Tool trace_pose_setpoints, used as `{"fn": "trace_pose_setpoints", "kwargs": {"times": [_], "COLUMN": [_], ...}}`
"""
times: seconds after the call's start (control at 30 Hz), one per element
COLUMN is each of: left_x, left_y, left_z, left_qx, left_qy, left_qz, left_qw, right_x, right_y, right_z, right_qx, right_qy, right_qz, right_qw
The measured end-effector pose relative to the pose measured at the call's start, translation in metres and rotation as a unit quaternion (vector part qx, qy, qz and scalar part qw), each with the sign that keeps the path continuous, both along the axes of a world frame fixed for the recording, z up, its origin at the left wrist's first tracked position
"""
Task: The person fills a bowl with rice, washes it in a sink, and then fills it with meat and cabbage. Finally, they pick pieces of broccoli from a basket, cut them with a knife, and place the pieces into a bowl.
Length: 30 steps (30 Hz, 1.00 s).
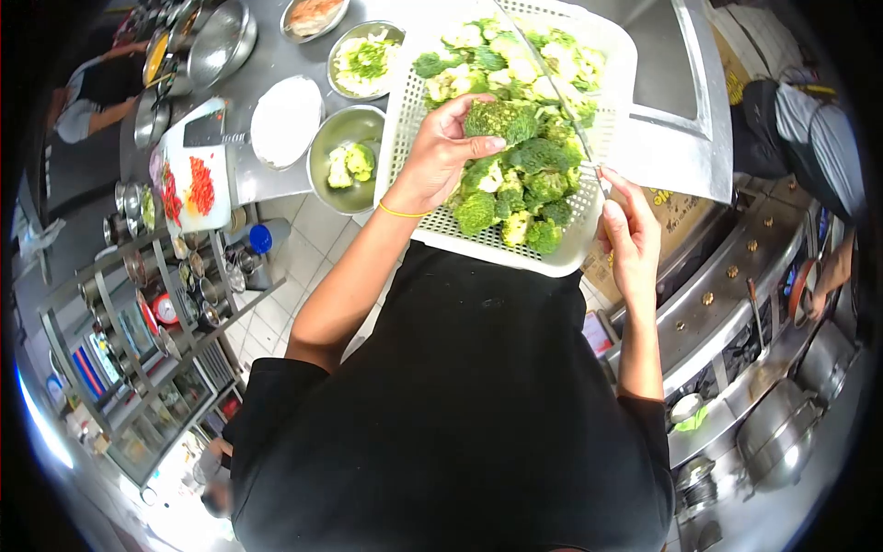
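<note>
My left hand [441, 156], with a yellow band at the wrist, holds a green broccoli piece [499, 121] between thumb and fingers over a white perforated basket [398, 152]. Many broccoli florets [541, 184] fill the basket. At its right edge, my right hand [630, 225] has its fingers closed on the lower end of a long thin blade-like tool [559, 92], which slants up and left across the basket. Its handle is mostly hidden. Left of the basket, a metal bowl [322, 170] contains a few pale green florets [350, 165].
Bowls and a white plate [287, 121] stand left of the basket. A cleaver [204, 131] and chopped red food [200, 187] lie on a white board [217, 212]. People are at the far left and far right. A sink [667, 55] is upper right.
</note>
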<state>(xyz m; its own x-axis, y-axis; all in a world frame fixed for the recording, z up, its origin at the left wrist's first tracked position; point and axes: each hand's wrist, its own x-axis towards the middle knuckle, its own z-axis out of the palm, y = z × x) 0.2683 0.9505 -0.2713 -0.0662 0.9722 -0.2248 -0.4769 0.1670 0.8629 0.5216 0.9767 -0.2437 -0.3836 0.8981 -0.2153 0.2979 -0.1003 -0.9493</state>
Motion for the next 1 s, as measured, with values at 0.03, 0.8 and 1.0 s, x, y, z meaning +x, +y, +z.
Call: {"fn": "trace_pose_setpoints", "kwargs": {"times": [0.03,0.8,1.0], "left_x": [-0.002,-0.004,-0.004], "left_y": [-0.006,-0.044,-0.029], "left_z": [-0.003,0.030,0.033], "left_qx": [0.002,0.098,0.134], "left_qy": [-0.089,0.292,0.381], "left_qz": [0.023,0.215,0.173], "left_qw": [0.996,0.927,0.898], "right_x": [-0.007,-0.018,-0.040], "right_y": [0.002,0.007,-0.011], "right_z": [0.002,-0.003,0.037], "right_qx": [-0.002,-0.075,0.041], "right_qy": [-0.002,-0.153,-0.077], "right_qz": [0.026,0.100,0.118], "right_qw": [1.000,0.980,0.989]}}
